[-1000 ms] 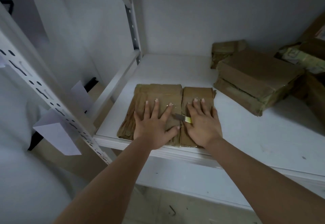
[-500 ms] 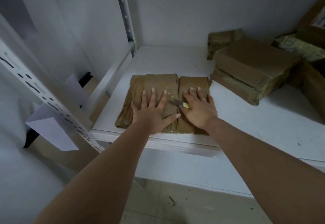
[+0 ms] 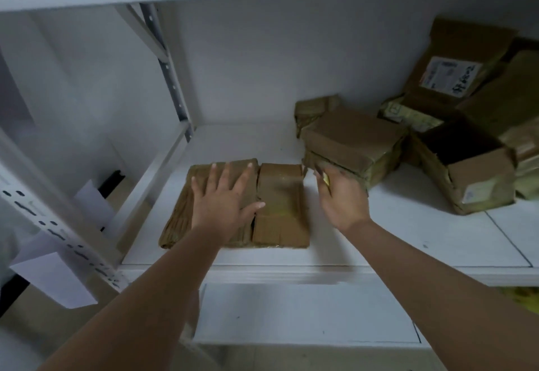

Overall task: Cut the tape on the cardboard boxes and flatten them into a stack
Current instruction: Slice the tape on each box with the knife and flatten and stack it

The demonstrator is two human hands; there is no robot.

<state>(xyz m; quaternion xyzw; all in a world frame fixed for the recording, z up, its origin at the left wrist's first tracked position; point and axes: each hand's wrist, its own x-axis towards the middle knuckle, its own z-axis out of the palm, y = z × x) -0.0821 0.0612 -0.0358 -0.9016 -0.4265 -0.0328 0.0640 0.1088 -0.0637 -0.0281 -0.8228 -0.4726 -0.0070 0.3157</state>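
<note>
Left hand (image 3: 223, 206) flat, fingers spread, on stack (image 3: 280, 210); right hand (image 3: 342, 195) at box (image 3: 354, 143) — curled round yellow item (image 3: 325, 179), possibly cutter.

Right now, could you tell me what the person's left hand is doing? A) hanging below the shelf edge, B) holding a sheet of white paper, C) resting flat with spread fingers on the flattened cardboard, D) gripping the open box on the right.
C: the left hand lies palm down, fingers spread, on the flattened cardboard at the front of the shelf, while the right hand reaches toward the taped box.
</note>
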